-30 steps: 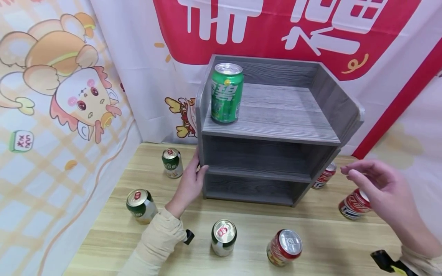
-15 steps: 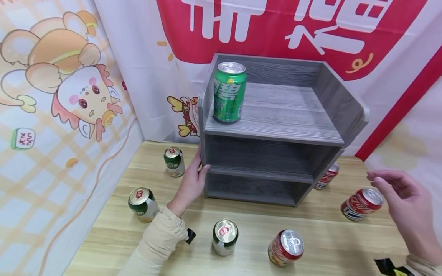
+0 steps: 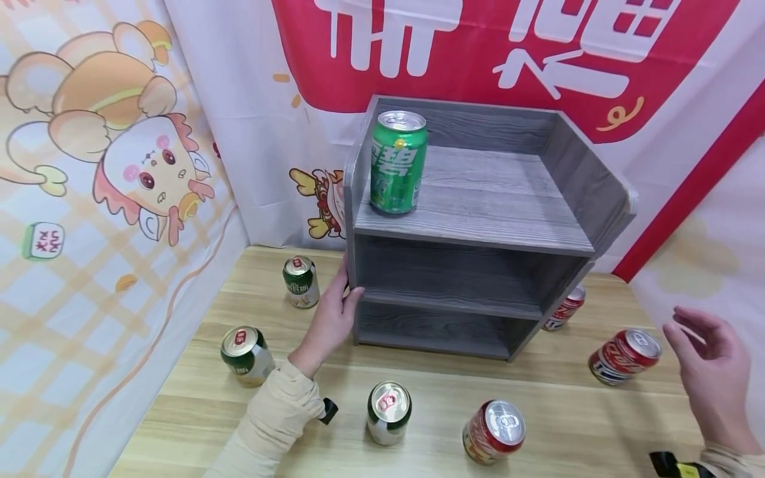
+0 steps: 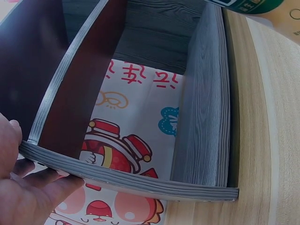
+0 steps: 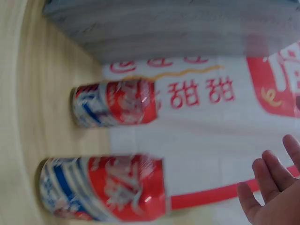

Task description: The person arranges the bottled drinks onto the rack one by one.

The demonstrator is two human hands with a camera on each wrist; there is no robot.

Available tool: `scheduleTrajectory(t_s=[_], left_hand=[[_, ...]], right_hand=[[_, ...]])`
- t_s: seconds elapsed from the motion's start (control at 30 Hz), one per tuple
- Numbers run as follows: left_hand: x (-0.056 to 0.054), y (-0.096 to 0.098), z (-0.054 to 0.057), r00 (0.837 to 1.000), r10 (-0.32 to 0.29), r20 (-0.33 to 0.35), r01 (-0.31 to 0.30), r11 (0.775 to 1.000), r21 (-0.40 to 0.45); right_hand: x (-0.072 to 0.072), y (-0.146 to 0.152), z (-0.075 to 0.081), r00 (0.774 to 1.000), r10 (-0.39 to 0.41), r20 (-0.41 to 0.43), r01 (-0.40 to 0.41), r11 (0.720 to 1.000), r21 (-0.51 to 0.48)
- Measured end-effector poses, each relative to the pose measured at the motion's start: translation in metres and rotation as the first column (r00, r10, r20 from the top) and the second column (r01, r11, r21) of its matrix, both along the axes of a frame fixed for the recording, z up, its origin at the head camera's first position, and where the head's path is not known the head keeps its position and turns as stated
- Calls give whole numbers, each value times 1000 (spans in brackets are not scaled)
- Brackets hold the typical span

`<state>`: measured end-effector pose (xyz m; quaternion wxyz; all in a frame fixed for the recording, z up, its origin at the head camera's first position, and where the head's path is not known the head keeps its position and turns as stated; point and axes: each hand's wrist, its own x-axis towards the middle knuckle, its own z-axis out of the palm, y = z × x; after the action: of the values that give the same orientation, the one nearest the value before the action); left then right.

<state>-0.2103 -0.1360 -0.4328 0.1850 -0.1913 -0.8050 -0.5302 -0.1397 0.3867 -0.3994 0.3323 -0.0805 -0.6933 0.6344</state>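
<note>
Standing on the pale wood-grain table (image 3: 436,392), the grey three-level wooden shelf unit (image 3: 490,192) is gripped at its left side panel by the left hand (image 3: 330,320), the thumb laid at the front edge and the fingers against the outer face. If the panel were pulled or lifted, the unit could be tilted, and the green cylindrical metal can (image 3: 398,162), upright at the left of the top level, could be made to slide or topple, since no front lip is seen there. By a push leftward, the dark-green-and-white metal can (image 3: 301,283) at far left could be struck. Nothing is held by the right hand (image 3: 714,372), its fingers loosely bent, thumb apart; by a careless inward sweep, the red-and-white metal can (image 3: 624,357) just left of it could be knocked over, perhaps toward the similar red can (image 3: 564,309) farther back, beside the unit.
</note>
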Motion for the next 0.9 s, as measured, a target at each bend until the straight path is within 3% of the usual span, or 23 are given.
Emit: scheduleTrajectory(t_s=[0.13,0.4,0.7,0.9], left_hand=[[1,1,0,1000,-3,12,3,1000,7],[1,1,-1,1000,11,3,-11,1000,2],[2,0,-1,1000,11,-1,-11,1000,1],[2,0,0,1000,1,-12,-1,1000,0]], right_hand=[[-5,14,-17,996,-53,68,53,999,11],[-10,31,-56,992,-20,128,32,995,-90],[-7,41,-90,973,-24,230,49,993,-104],[-5,44,-113,953,-10,303,28,998,-54]])
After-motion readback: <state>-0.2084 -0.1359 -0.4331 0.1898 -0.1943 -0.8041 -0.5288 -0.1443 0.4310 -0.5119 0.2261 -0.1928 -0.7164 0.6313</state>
